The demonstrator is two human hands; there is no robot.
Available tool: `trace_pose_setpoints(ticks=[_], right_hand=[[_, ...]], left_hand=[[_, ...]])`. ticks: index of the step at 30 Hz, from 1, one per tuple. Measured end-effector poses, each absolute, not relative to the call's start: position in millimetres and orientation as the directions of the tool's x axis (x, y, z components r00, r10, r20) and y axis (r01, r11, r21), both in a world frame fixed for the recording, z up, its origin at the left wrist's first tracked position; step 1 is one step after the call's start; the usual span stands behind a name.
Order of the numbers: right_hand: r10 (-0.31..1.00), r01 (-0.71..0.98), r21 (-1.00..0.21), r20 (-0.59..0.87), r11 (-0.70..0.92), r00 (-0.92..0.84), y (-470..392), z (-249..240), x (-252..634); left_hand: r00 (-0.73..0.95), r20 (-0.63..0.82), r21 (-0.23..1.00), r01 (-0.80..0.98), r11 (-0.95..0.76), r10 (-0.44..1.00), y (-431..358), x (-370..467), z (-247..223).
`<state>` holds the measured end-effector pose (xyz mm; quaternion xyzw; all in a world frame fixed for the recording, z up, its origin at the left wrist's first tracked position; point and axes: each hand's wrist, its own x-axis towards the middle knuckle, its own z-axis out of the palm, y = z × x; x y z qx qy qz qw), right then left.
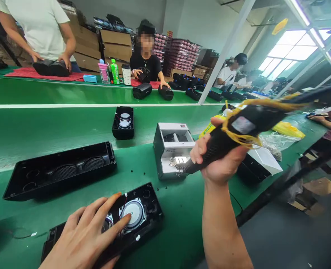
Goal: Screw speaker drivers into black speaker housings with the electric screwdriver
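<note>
My left hand [91, 228] lies over a black speaker housing [151, 228] at the bottom, its fingers apart and one fingertip on the round white speaker [133, 215]. Raised at the right, my right hand [221, 160] is wrapped round a black electric screwdriver [218, 144] with yellow bands near its top. The tool's tip meets the front of a grey and white screw feeder [172, 149]. A second speaker sits partly under my left fingers. Several small dark screws lie on the green table between housing and feeder.
An open black housing [61, 172] lies at the left, and a smaller box with two speakers [123, 123] stands beyond it. White box [266, 158] at right, by a metal rail. People work across the green bench [70, 130], near bottles and a slanted post [224, 52].
</note>
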<state>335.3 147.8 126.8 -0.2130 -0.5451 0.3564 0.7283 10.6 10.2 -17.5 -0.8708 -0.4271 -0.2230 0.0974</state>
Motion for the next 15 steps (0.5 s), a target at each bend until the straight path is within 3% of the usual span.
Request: trace_pose_setpoints(ticks=[8,15], right_hand=[[0.827,-0.506,-0.719,0.561,0.475,-0.02,105.8,161.7,326.1],[0.839,-0.604,-0.728,0.516,0.324,-0.171,79.5,136.3,288.3]], left_hand=[[0.438,0.35,0.178,0.837,-0.517,0.828,1.8,20.7,12.6],[0.392,0.139,0.325,0.849,-0.416,0.909,-0.2,26.4,16.6]])
